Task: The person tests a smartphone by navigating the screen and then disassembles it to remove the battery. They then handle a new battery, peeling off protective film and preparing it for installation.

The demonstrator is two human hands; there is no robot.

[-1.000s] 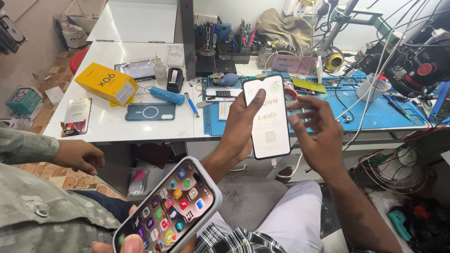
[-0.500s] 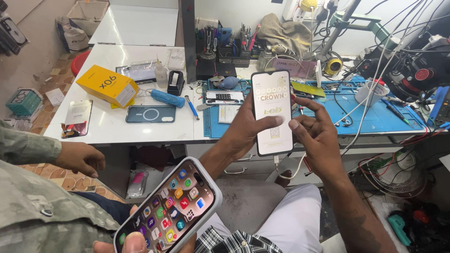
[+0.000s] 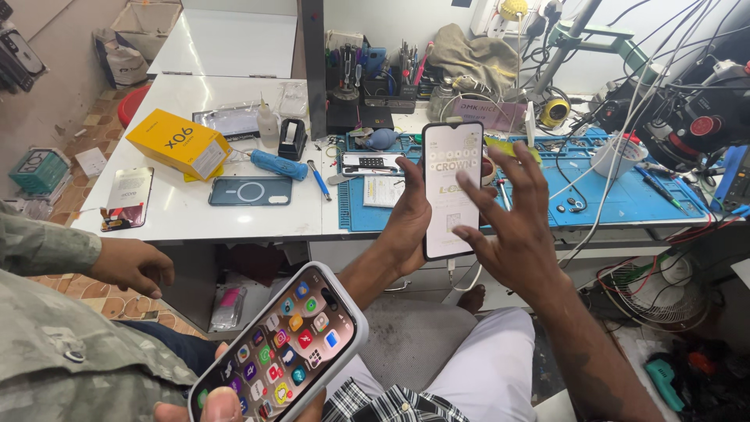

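Phone (image 3: 451,187) up in our L hand (image 3: 406,223), fingers gripping its edge; R hand (image 3: 516,234) fingers spread at the screen, mid-tap we reckon.

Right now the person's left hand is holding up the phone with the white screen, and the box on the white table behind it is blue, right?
Not quite: the box is yellow, not blue, as the head view shows. The rest holds: the left hand holds up the phone with the white screen, and the box lies on the white table behind it.
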